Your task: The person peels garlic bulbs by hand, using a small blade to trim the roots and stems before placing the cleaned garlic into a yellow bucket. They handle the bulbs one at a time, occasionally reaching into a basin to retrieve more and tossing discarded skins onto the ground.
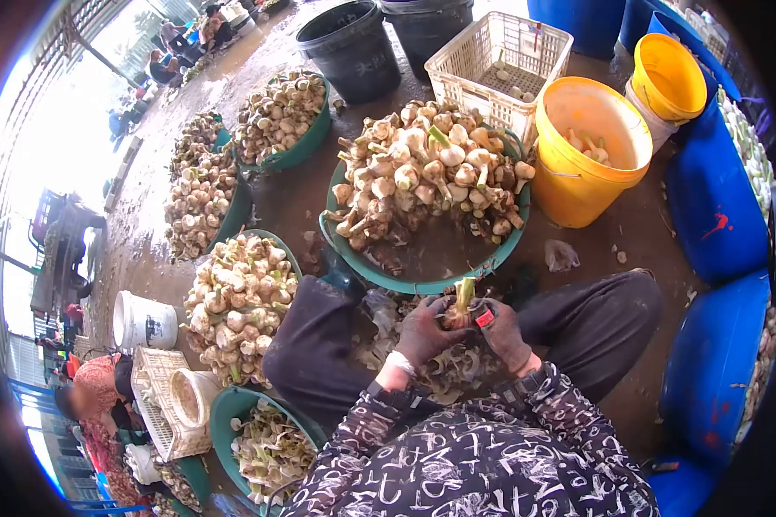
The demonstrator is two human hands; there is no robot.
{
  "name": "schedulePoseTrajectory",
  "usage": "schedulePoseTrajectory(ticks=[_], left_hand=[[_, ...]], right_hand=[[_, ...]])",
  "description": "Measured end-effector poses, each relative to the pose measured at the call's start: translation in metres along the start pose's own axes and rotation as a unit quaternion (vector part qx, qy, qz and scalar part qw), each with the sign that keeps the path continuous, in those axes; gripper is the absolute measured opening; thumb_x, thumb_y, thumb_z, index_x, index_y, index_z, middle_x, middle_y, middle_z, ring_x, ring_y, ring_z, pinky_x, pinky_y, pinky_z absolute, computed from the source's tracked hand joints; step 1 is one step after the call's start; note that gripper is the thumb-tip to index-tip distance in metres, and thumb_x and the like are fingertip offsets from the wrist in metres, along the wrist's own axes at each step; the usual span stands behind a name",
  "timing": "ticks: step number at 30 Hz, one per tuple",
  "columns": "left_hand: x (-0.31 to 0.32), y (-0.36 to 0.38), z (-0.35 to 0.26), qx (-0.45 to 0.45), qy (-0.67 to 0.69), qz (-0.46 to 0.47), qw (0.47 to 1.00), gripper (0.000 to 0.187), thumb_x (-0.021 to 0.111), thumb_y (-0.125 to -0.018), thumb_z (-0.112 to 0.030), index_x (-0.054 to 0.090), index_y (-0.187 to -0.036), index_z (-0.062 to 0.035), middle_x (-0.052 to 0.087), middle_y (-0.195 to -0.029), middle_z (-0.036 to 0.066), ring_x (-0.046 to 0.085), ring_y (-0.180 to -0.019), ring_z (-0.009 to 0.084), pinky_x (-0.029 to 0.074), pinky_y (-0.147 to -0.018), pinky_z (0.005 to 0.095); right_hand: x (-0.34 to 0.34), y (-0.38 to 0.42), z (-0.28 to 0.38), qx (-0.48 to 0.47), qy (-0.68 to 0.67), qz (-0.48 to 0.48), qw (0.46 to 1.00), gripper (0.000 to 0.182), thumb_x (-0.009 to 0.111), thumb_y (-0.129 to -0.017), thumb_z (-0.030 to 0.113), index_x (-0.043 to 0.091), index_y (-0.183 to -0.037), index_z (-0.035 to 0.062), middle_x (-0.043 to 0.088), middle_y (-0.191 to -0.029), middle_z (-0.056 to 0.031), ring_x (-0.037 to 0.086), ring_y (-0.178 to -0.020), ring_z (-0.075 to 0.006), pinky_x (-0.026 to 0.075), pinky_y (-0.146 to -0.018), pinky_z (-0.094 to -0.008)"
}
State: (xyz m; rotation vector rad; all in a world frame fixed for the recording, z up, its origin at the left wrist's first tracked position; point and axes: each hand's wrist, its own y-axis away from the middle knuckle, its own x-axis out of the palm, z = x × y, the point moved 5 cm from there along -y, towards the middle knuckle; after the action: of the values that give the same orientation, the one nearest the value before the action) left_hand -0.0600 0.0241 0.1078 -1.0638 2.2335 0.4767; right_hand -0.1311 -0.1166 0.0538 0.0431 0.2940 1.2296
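Gloved and closed, my left hand [424, 332] grips a garlic bulb [457, 319] above my lap, its cut green stem pointing up. My right hand [502, 338], also gloved, is closed against the bulb's other side. A small red object [485, 318] shows at its thumb and fingers; its kind is too small to tell. Peeled skins [444, 370] lie below both hands, between my crossed legs. Just ahead is a wide green tub [422, 287] heaped with garlic bulbs [427, 168].
Beyond the tub stand a white crate [539, 39], black buckets [353, 52] and a yellow bucket [582, 189]. Blue barrels [716, 198] line the right. At left are more garlic tubs [237, 302], a tub of skins [272, 448] and a seated person [99, 388].
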Motion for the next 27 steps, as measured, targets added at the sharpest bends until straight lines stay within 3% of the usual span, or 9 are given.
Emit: schedulePoseTrajectory(ticks=[3, 7, 11, 14, 16, 20, 23, 25, 27], left_hand=[[0.008, 0.005, -0.001, 0.023, -0.044, -0.001, 0.999, 0.059, 0.08, -0.064, -0.034, 0.061, -0.112, -0.0053, 0.06, -0.111, 0.016, 0.059, -0.099, 0.0321, 0.048, -0.087, 0.0374], [0.007, 0.006, -0.001, 0.007, -0.056, 0.034, 0.998, 0.059, 0.08, -0.063, -0.037, 0.063, -0.11, -0.0051, 0.059, -0.112, 0.016, 0.059, -0.099, 0.0323, 0.048, -0.086, 0.0381], [0.01, 0.002, 0.003, 0.032, -0.059, 0.054, 0.996, 0.06, 0.08, -0.064, -0.038, 0.062, -0.111, -0.0043, 0.06, -0.108, 0.017, 0.06, -0.099, 0.0316, 0.048, -0.085, 0.0366], [0.005, 0.002, 0.009, -0.011, 0.025, 0.121, 0.992, 0.061, 0.08, -0.065, -0.038, 0.062, -0.111, -0.0016, 0.063, -0.106, 0.013, 0.062, -0.094, 0.0219, 0.048, -0.083, 0.0327], [0.011, 0.008, 0.016, -0.138, 0.359, 0.233, 0.893, 0.057, 0.079, -0.069, -0.034, 0.061, -0.111, 0.0004, 0.062, -0.107, 0.006, 0.058, -0.092, 0.0119, 0.047, -0.08, 0.0282], [0.015, 0.008, 0.013, -0.123, 0.512, 0.142, 0.838, 0.049, 0.073, -0.077, -0.016, 0.055, -0.119, 0.0018, 0.061, -0.11, 0.004, 0.055, -0.097, 0.0103, 0.046, -0.084, 0.0262], [0.041, 0.005, 0.027, -0.116, 0.495, 0.071, 0.858, 0.055, 0.075, -0.076, -0.013, 0.05, -0.124, 0.0024, 0.06, -0.113, 0.006, 0.054, -0.103, 0.0116, 0.044, -0.09, 0.0272], [0.035, 0.005, 0.011, -0.116, 0.449, 0.114, 0.879, 0.064, 0.076, -0.075, -0.013, 0.045, -0.129, 0.0036, 0.057, -0.118, 0.007, 0.053, -0.108, 0.0145, 0.042, -0.095, 0.0281], [0.021, -0.001, 0.018, -0.02, 0.346, -0.059, 0.936, 0.069, 0.076, -0.076, -0.015, 0.041, -0.131, 0.0057, 0.057, -0.121, 0.011, 0.055, -0.109, 0.0184, 0.041, -0.097, 0.0296]], right_hand=[[-0.005, 0.005, 0.023, -0.046, 0.089, -0.006, 0.995, 0.029, 0.06, -0.086, 0.029, 0.062, -0.089, 0.0003, 0.062, -0.074, -0.018, 0.057, -0.062, -0.0255, 0.045, -0.057, -0.0362], [-0.005, 0.002, 0.019, -0.07, 0.134, 0.025, 0.988, 0.021, 0.057, -0.083, 0.019, 0.061, -0.086, -0.001, 0.057, -0.073, -0.0248, 0.053, -0.063, -0.0382, 0.044, -0.058, -0.0393], [-0.009, 0.002, 0.021, -0.037, 0.204, 0.054, 0.977, 0.019, 0.057, -0.082, 0.017, 0.061, -0.086, -0.001, 0.059, -0.072, -0.0218, 0.056, -0.063, -0.0322, 0.044, -0.06, -0.0387], [-0.013, 0.002, 0.022, 0.033, 0.07, 0.127, 0.989, 0.021, 0.054, -0.085, 0.018, 0.064, -0.089, -0.0013, 0.064, -0.072, -0.0124, 0.06, -0.068, -0.0228, 0.045, -0.063, -0.0367], [-0.01, 0.006, 0.024, 0.135, -0.208, 0.206, 0.947, 0.029, 0.05, -0.093, 0.024, 0.062, -0.095, -0.0015, 0.063, -0.08, -0.0043, 0.058, -0.068, -0.0128, 0.046, -0.059, -0.0293], [-0.002, 0.009, 0.01, 0.151, -0.369, 0.164, 0.902, 0.036, 0.048, -0.096, 0.031, 0.06, -0.107, -0.0005, 0.062, -0.09, -0.0023, 0.06, -0.073, -0.0135, 0.049, -0.063, -0.0273], [0.013, 0.012, -0.008, 0.278, -0.559, 0.188, 0.758, 0.05, 0.046, -0.094, 0.046, 0.057, -0.113, 0.0005, 0.064, -0.096, -0.0079, 0.061, -0.078, -0.0127, 0.052, -0.065, -0.027], [0.013, 0.018, 0.014, 0.303, -0.543, 0.193, 0.759, 0.054, 0.042, -0.095, 0.048, 0.056, -0.113, -0.001, 0.063, -0.092, -0.007, 0.061, -0.073, -0.015, 0.052, -0.063, -0.0276], [0.019, 0.007, -0.009, 0.323, -0.541, 0.108, 0.769, 0.053, 0.042, -0.095, 0.047, 0.057, -0.108, -0.0014, 0.06, -0.081, -0.003, 0.058, -0.064, -0.0149, 0.049, -0.057, -0.0281]])
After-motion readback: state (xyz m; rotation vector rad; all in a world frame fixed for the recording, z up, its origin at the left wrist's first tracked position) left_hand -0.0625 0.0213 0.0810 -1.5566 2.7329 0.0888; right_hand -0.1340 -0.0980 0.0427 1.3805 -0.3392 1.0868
